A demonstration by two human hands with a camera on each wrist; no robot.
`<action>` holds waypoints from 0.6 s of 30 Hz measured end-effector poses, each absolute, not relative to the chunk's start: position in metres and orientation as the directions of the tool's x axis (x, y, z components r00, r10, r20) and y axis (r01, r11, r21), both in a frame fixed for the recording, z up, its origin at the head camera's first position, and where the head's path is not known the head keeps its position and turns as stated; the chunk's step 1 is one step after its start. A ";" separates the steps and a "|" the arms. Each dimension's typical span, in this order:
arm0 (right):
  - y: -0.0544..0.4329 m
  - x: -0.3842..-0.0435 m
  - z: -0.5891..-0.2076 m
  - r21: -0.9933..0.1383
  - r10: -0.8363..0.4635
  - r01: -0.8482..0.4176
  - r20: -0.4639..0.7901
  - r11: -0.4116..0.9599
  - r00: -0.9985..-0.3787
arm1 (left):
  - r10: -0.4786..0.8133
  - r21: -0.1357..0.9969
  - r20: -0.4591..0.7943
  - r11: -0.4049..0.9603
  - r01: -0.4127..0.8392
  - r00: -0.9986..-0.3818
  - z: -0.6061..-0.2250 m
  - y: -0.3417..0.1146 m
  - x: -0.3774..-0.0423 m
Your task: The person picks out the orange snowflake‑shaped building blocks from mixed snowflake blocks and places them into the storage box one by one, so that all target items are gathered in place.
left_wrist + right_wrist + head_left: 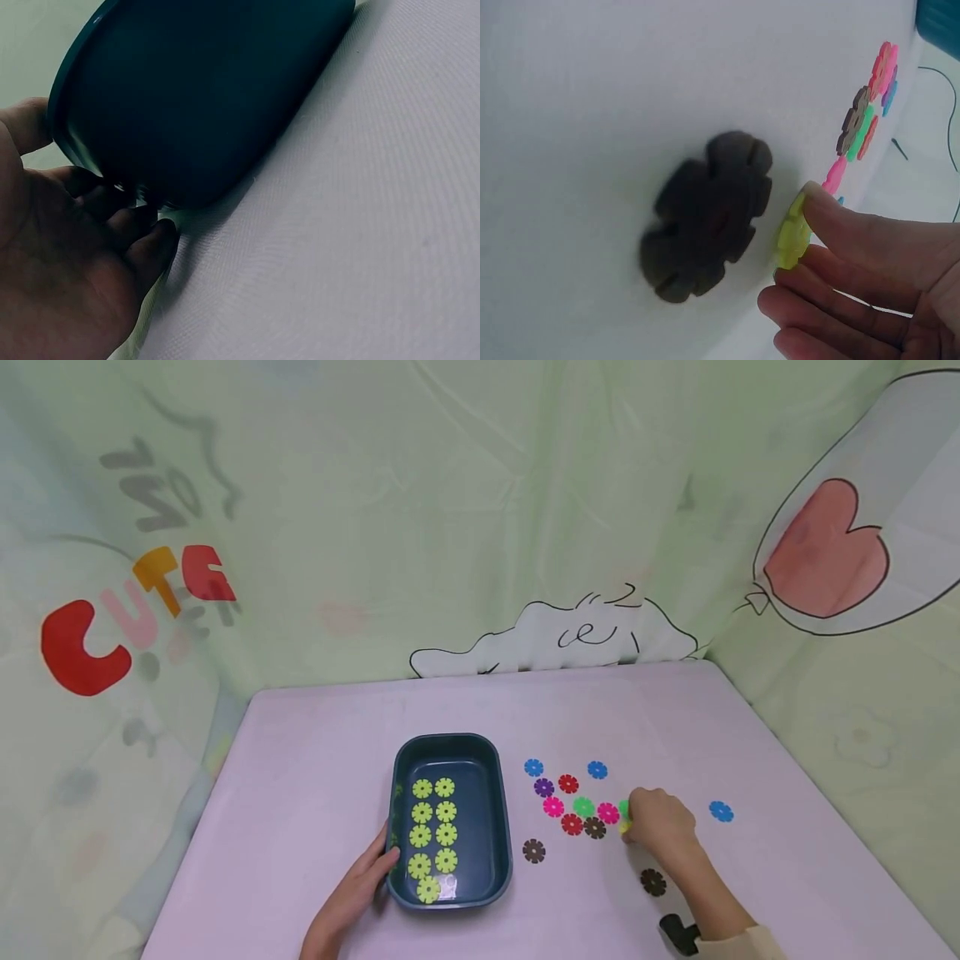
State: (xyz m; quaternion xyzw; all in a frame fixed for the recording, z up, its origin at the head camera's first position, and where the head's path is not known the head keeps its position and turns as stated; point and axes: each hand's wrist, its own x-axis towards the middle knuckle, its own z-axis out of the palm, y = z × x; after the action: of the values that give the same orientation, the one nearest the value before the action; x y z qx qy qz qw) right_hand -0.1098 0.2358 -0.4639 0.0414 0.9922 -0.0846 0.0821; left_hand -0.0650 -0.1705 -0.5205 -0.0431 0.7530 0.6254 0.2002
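Observation:
A dark blue rectangular tray [478, 827] sits on the table with several yellow-green snowflake discs [446, 811] lying in two columns in its left half. My left hand [352, 887] grips the tray's left side, thumb at the rim and fingers against the outer wall, as the left wrist view shows. Over the table to the right, my right hand [663, 822] pinches a yellow snowflake disc [793, 234] between thumb and fingers. Below that hand, a dark brown disc [709, 217] lies flat and apart. A green disc [624, 808] is partly hidden by the right hand.
Between tray and right hand lie loose discs: blue [533, 767], purple [543, 787], red [567, 784], pink [552, 807], green [583, 807] and brown [534, 851]. Another blue disc [722, 811] lies far right. A black object [678, 935] shows by the right wrist. Printed curtains [480, 527] surround the table.

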 end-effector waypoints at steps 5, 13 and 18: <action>0.238 -0.111 -0.463 -0.178 0.076 0.109 -0.186 0.978 -0.980 | 0.184 0.925 -0.354 0.214 -0.314 -0.917 -0.521 -0.170 -0.065; 0.237 -0.113 -0.450 -0.281 0.033 0.088 -0.195 0.956 -0.980 | 0.185 0.927 -0.352 0.209 -0.313 -0.918 -0.522 -0.170 -0.065; 0.233 -0.118 -0.439 -0.316 0.003 0.061 -0.182 0.947 -0.983 | 0.192 0.932 -0.338 0.203 -0.300 -0.921 -0.522 -0.171 -0.065</action>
State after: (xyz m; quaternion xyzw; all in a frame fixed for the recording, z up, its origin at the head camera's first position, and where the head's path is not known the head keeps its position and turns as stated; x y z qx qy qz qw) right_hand -0.1178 0.2326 -0.4392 0.0163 0.9825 -0.1624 0.0901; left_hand -0.0652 -0.1708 -0.5218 -0.0360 0.7508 0.6301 0.1951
